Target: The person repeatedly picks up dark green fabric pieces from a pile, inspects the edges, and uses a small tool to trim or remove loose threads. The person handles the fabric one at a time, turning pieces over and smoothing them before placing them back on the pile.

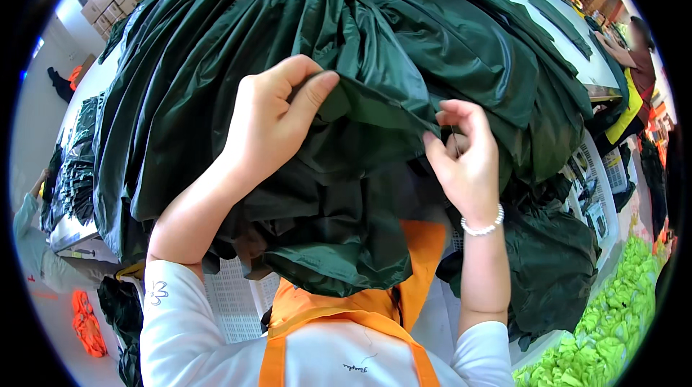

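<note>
Across the middle of the view, a broad heap of dark green cloth (pixel 461 41) is gathered in deep folds, its lower flap hung in front of an orange apron (pixel 425 250). One edge is pinched between the thumb and fingers of the left hand (pixel 274 117). Well apart from it, the right hand (pixel 461 160) is held at the other end of that edge, thumb and forefinger curled; whether the cloth is gripped there cannot be told. By its sheen and fine creases, a thin, soft, probably slippery material is suggested, light at the edge but likely made heavy by its bulk. It is best taken close to the edge, at two spaced points, by firm fingertip pinches, with slack left behind.
</note>
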A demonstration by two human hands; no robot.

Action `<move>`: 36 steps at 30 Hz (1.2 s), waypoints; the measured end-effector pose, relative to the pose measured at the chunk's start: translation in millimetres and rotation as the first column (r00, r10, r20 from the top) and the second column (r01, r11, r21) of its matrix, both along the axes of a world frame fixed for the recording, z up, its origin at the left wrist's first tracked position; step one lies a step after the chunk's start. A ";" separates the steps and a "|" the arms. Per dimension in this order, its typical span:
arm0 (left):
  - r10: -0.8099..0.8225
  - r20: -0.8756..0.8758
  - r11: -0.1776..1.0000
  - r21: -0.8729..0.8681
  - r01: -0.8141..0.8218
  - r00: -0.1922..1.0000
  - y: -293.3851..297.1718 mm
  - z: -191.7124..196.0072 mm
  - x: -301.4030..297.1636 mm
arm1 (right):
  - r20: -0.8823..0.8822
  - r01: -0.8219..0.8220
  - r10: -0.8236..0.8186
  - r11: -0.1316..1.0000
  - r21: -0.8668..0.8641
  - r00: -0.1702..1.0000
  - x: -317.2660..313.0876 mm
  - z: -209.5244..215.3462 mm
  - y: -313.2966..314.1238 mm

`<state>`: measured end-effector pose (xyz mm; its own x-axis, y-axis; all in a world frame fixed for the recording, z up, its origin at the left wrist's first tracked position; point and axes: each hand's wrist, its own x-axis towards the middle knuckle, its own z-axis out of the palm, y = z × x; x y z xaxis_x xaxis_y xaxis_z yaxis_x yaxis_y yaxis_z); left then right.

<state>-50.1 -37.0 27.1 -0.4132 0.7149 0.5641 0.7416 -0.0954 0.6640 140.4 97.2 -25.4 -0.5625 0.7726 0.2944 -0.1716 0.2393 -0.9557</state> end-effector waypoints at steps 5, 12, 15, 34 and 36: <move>0.088 -0.152 0.993 0.089 -0.075 0.984 9.2 13.0 -3.0 | -0.285 0.037 -0.026 0.999 0.032 0.958 -7.8 -11.3 3.6; 0.467 -0.754 0.873 0.475 -0.107 0.463 18.9 52.8 -16.6 | -0.164 0.048 0.073 0.773 0.632 0.984 -20.0 24.5 10.0; -0.021 -0.700 0.978 0.133 0.159 0.714 24.8 44.2 23.8 | -0.155 -0.006 0.081 0.901 0.435 0.985 -19.8 27.6 12.6; -0.279 0.513 0.915 -0.115 0.388 0.812 47.0 23.1 6.5 | -0.101 -0.038 0.079 0.933 0.358 0.992 -4.1 23.7 5.5; -0.287 0.069 0.944 -0.149 0.294 0.956 38.5 29.6 17.1 | -0.088 0.145 -0.116 0.846 0.513 0.989 -5.9 22.9 -0.9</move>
<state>-32.9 1.5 56.8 -0.1971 0.8850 0.4219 0.6660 -0.1950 0.7201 134.5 96.3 -2.5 -0.4397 0.5658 0.6975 -0.1493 0.7197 -0.6780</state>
